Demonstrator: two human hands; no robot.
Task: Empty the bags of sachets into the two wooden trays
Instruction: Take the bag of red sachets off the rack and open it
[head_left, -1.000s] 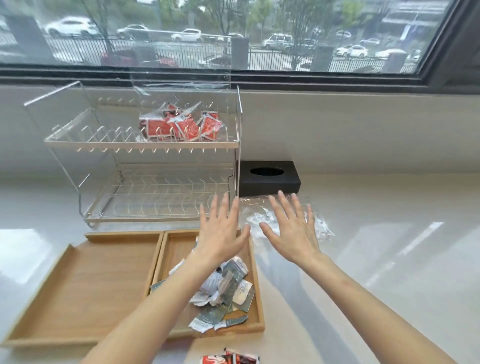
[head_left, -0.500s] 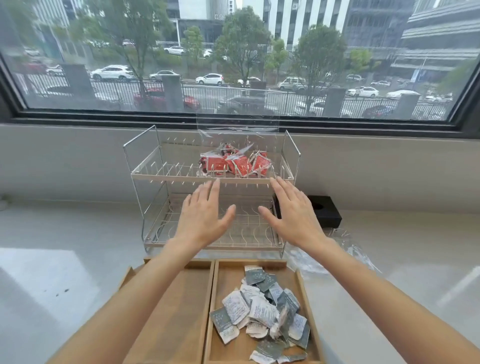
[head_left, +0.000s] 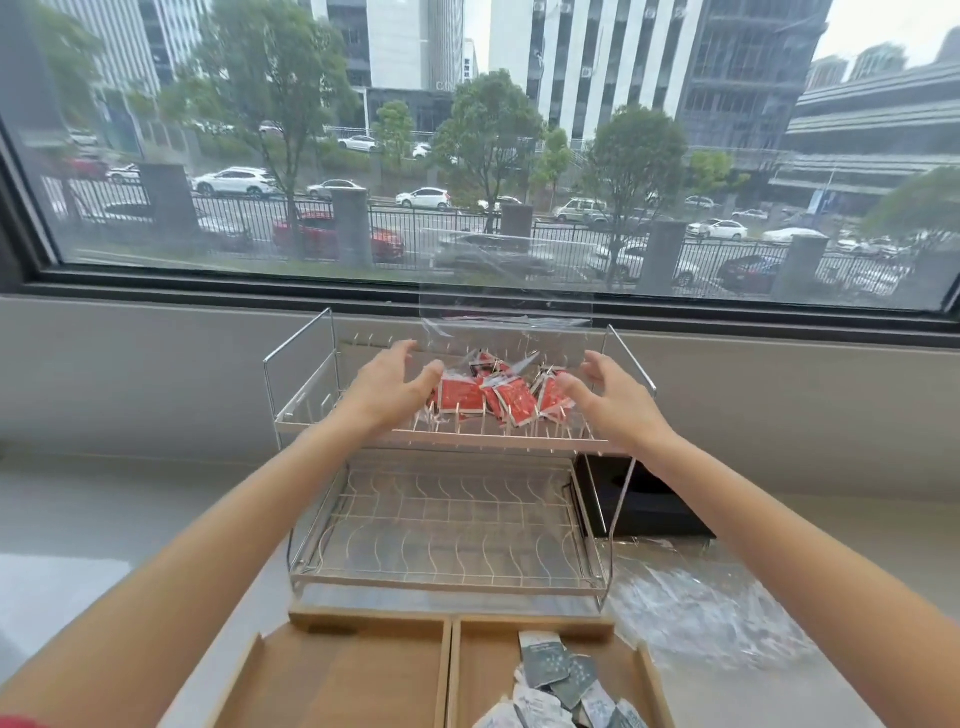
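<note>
Nearest you, two wooden trays sit side by side: the left tray is bare, the right tray holds grey and white sachets. An empty clear bag lies crumpled on the counter to the right. Beyond stands a two-tier wire rack. Your left hand and right hand reach to its top shelf, fingers spread and loose, flanking a clear bag of red sachets; contact cannot be told. A black box sits behind the rack.

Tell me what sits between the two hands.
In the head view, a clear bag of red sachets on the rack's top shelf lies between left hand and right hand.
</note>
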